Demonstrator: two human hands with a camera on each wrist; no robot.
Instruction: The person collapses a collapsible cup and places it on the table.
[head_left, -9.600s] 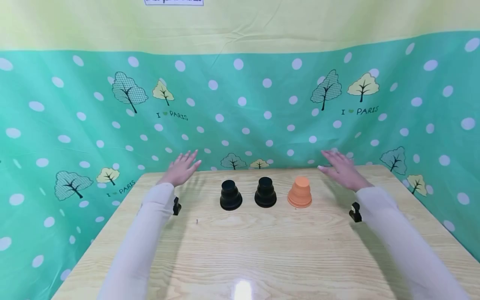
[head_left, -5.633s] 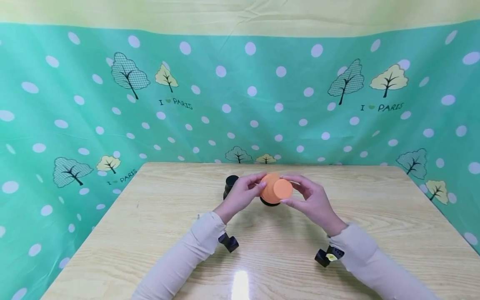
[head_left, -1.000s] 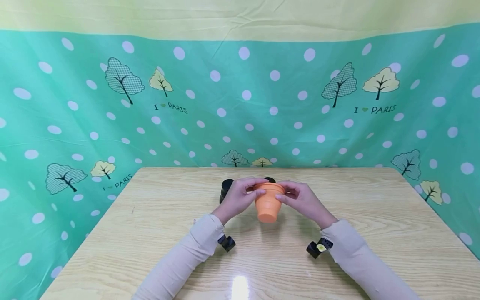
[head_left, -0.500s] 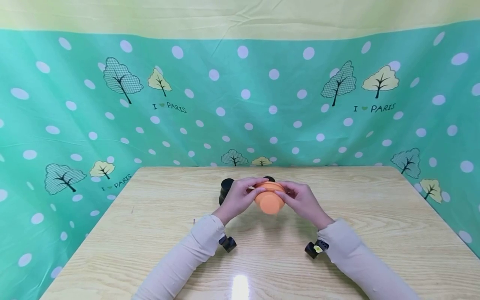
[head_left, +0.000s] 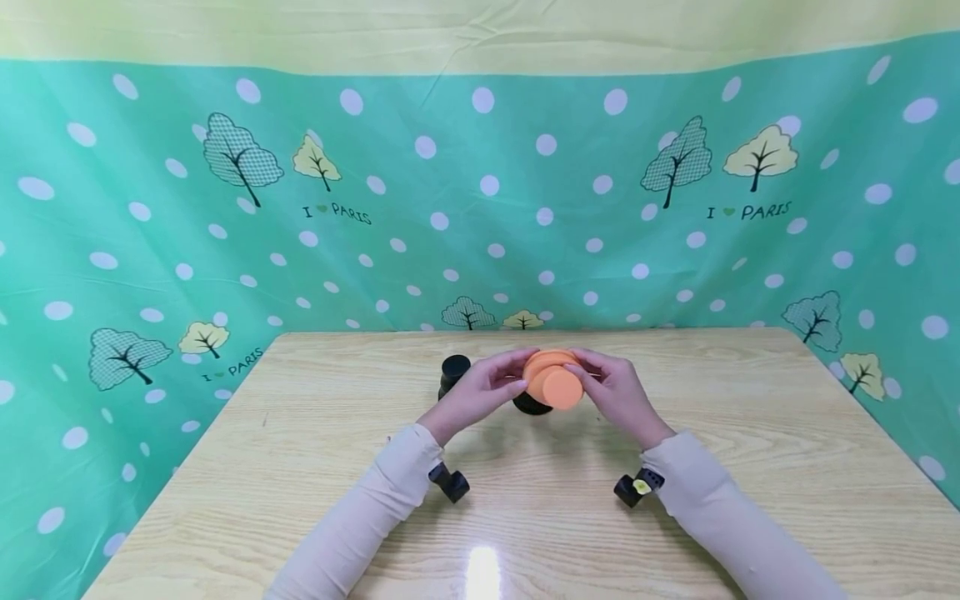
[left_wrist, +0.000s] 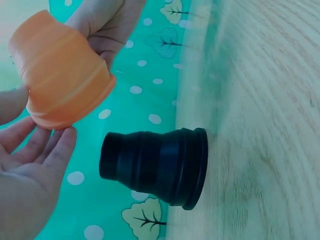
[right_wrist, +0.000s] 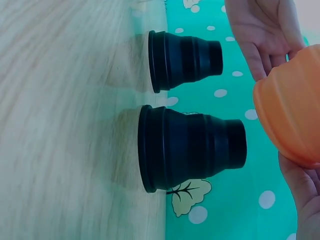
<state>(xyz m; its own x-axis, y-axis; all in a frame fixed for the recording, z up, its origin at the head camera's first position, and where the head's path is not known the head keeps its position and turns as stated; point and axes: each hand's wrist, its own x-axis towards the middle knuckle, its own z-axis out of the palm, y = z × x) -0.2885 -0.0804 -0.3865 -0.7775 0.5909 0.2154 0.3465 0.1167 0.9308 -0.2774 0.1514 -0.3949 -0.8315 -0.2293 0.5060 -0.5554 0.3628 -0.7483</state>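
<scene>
The orange cup (head_left: 562, 388) is held up in the air between two hands, off the table (head_left: 225, 467). In the head view, it is found at 3 o'clock from the left hand (head_left: 478, 392) and between 9 and 10 o'clock from the right hand (head_left: 619, 398); it is touched by both, so neither is nearer. It is pinched near its wide rim by the thumb and fingers of each hand. It is tipped, and its small end is pointed at 5 o'clock, toward the person. At 8 o'clock from it, partly covered, the near black cup (head_left: 532, 406) is stood wide end down. The far black cup (head_left: 455, 367) is seen at 10 o'clock from that one. The orange cup is shaped in round steps, like a little tower, and is coloured plain orange.
</scene>
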